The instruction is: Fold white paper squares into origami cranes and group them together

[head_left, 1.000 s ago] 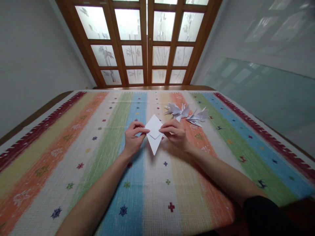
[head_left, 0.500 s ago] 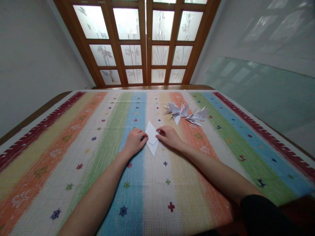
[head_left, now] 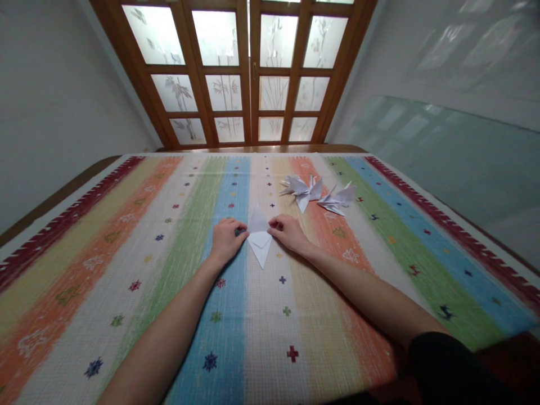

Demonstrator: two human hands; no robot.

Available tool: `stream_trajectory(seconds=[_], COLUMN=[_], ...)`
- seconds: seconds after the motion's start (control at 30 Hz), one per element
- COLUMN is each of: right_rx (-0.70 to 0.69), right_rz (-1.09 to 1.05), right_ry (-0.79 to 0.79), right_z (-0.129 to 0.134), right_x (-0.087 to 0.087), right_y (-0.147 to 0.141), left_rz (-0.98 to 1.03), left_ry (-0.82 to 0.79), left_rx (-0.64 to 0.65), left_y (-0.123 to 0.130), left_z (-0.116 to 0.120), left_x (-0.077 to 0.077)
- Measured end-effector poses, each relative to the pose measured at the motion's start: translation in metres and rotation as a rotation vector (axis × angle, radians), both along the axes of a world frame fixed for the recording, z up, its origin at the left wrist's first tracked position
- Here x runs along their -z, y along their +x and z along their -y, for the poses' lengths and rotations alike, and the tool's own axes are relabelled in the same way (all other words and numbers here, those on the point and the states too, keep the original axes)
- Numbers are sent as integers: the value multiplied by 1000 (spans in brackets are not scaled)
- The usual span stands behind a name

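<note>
A folded white sheet of paper (head_left: 259,241) lies between my hands on the striped tablecloth. Its near end is a point facing me, and its far part stands tilted up and shaded. My left hand (head_left: 228,236) pinches the paper's left corner between thumb and fingers. On the opposite corner, my right hand (head_left: 288,233) pinches in the same way. Two folded paper cranes, one (head_left: 302,192) slightly left of the other (head_left: 338,199), rest beyond my right hand.
The striped tablecloth (head_left: 177,236) covers a wooden table whose edge (head_left: 97,166) shows at the far left. Wooden doors with frosted panes (head_left: 225,93) stand behind it. A glass panel (head_left: 442,157) leans along the right wall.
The far part of the paper has lifted from lying flat to tilting upward, and a crease shows between my fingertips. My left hand has shifted slightly left; the cranes stay put.
</note>
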State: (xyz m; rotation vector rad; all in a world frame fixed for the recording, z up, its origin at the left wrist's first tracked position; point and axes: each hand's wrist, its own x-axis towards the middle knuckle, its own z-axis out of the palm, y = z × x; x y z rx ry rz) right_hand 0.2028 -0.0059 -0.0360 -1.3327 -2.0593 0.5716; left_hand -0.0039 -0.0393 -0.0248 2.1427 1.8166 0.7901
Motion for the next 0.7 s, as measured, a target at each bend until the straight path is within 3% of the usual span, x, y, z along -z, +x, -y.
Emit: stream_trajectory(seconds=[0.17, 0.5, 0.7], right_rx=[-109, -344, -433], right_rz=[100, 522, 700], right_ry=[104, 385, 462], right_z=[0, 5, 14], right_x=[-2, -10, -20], right_y=[5, 13, 13], left_rz=[-46, -342, -533], left_ry=[44, 154, 177], left_rx=[82, 347, 393], left_y=[-4, -11, -6], left_z=[-1, 2, 5], left_x=[1, -9, -17])
